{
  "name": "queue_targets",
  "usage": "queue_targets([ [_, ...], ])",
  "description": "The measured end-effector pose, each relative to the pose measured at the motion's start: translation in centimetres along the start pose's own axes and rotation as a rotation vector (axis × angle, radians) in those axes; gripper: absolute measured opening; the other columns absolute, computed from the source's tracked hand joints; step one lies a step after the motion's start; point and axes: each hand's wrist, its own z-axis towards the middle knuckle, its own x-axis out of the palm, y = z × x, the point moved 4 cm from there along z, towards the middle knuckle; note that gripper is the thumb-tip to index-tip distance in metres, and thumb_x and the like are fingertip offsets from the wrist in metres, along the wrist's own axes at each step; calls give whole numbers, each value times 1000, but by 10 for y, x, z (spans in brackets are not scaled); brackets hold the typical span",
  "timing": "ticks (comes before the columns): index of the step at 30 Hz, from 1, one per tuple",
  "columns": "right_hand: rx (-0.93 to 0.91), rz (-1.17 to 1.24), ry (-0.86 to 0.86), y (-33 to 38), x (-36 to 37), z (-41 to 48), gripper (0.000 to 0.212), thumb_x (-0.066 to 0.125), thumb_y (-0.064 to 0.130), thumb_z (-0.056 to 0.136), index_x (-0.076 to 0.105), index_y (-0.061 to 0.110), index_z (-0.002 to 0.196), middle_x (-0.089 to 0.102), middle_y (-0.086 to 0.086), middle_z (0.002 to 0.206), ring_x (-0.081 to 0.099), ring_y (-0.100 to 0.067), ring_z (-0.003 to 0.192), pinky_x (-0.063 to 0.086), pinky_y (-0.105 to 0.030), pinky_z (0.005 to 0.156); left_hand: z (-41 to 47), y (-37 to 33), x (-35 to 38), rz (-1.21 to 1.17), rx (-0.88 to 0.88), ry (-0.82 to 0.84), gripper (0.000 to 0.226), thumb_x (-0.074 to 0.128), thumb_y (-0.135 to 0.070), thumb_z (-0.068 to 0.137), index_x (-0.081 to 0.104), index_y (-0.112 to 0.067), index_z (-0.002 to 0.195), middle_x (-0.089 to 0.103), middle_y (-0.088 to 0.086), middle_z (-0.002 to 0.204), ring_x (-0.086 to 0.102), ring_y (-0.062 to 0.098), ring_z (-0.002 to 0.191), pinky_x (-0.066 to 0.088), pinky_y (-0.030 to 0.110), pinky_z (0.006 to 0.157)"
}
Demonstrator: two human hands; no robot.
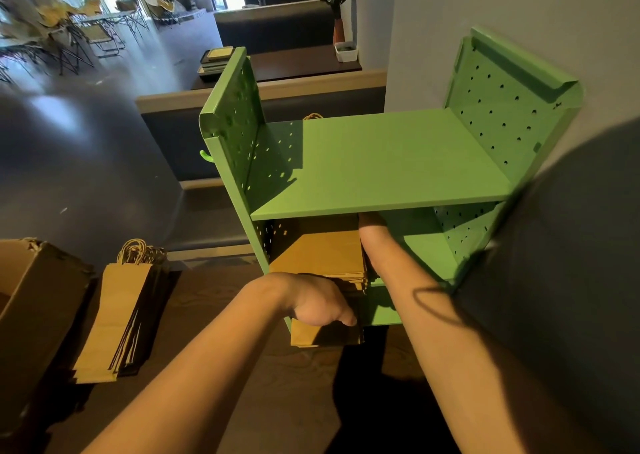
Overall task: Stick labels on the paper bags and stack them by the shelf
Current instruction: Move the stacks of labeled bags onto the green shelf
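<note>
Fingers (347,317) of the left hand (317,303) curl round the near end of a stack of brown paper bags (322,256) lying on the lower board of the green pegboard shelf (381,162). Beside the stack, the right hand (367,226) reaches under the top board, which hides its fingers, so I cannot tell their state.

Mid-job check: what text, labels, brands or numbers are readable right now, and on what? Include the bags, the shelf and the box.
No readable text anywhere in this view.
On the bags in the shelf: plain brown, no label showing.
On the bags to the left: plain brown, no print showing.
On the green shelf: no markings.
On the cardboard box: nothing legible.
</note>
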Motion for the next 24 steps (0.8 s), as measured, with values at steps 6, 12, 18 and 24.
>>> queue_targets([
  [6,-31,62,38,0,-4,1,47,27,32,108,43,16,67,45,-6,68,43,-21,63,34,-28,61,-5,0,1,6,28,-35,50,40,-33,110,42,-8,153,43,10,157,38,27,145,30,31,114],
  [12,-38,18,51,-8,2,1,40,32,42,106,41,22,73,45,-3,75,44,-20,67,33,-27,59,-5,3,-1,24,64,-75,45,52,-31,105,56,-7,143,55,14,147,50,30,137,41,35,108],
  [18,-46,62,62,-9,-1,-6,44,34,44,106,47,15,75,50,-7,71,49,-23,66,37,-28,60,-6,-2,0,80,110,-56,45,40,-29,111,44,-12,152,43,7,158,37,24,145,28,25,112],
  [24,-216,233,117,-26,-22,-10,45,32,37,106,51,10,137,64,-10,120,60,-24,115,46,-34,101,-16,28,2,-14,187,-143,42,46,-25,108,50,-18,149,47,0,155,43,17,143,29,19,112],
])
